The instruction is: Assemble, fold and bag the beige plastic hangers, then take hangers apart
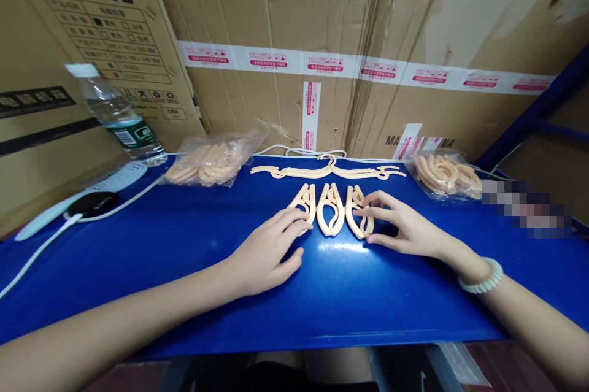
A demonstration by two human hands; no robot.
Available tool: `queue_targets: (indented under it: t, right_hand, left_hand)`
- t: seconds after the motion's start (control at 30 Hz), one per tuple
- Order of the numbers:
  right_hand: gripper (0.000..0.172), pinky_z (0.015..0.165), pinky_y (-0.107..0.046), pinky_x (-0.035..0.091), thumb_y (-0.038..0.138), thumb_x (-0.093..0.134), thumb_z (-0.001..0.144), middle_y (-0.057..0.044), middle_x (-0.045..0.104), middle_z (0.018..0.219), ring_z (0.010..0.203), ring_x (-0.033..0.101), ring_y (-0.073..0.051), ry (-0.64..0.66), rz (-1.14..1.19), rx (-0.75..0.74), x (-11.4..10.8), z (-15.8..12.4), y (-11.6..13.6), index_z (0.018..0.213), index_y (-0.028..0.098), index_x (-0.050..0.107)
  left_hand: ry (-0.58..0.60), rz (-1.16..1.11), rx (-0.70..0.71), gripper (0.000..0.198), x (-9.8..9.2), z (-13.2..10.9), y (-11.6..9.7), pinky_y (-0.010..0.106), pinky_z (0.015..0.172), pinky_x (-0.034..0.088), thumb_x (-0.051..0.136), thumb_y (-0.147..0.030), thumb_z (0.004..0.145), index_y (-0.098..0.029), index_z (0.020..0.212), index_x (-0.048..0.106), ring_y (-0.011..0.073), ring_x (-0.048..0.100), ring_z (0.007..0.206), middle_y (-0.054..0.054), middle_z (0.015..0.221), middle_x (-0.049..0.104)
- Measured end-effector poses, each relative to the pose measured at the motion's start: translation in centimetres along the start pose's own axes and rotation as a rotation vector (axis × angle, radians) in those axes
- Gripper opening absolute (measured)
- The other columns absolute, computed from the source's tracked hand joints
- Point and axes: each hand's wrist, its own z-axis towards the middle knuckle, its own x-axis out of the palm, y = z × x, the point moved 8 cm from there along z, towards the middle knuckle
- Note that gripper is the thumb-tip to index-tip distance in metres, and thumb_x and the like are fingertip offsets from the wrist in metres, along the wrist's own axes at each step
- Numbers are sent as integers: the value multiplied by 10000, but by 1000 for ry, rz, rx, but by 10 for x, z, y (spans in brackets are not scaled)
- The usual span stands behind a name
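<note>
Three peach plastic clip pieces lie side by side on the blue table (138,269): the left piece (305,200), the middle piece (331,208) and the right piece (358,213). My left hand (267,251) rests flat on the table, fingers stretched out, fingertips touching the left piece. My right hand (400,226) has its fingers spread and curved, fingertips touching the right piece. Behind them lies a long peach hanger bar (329,170). A white bead bracelet (483,278) is on my right wrist.
Two clear bags of peach parts sit at the back, one on the left (209,162) and one on the right (444,174). A water bottle (117,113), a white fan-like device (78,196) with a cable and cardboard boxes (322,24) stand behind.
</note>
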Motion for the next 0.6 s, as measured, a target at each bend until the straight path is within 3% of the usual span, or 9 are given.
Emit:
queue_targets:
  t: [0.23, 0.6]
  right_hand:
    - [434, 1060, -472, 480, 469, 644, 922, -141, 548, 1297, 1218, 558, -296, 21, 4, 40, 4, 1, -8, 1279, 224, 667]
    - [510, 1071, -482, 475, 508, 618, 922, -132, 556, 1317, 1225, 563, -306, 28, -8, 75, -1, 1, -5, 1362, 250, 610]
  left_hand:
    - [39, 35, -3, 411, 6, -1, 3, 535, 1145, 432, 484, -235, 962, -120, 1350, 555, 327, 453, 1381, 181, 1448, 519]
    - [16, -12, 19, 339, 2, 0, 1, 531, 1149, 422, 506, -220, 948, -162, 1275, 578, 314, 469, 1372, 160, 1420, 552]
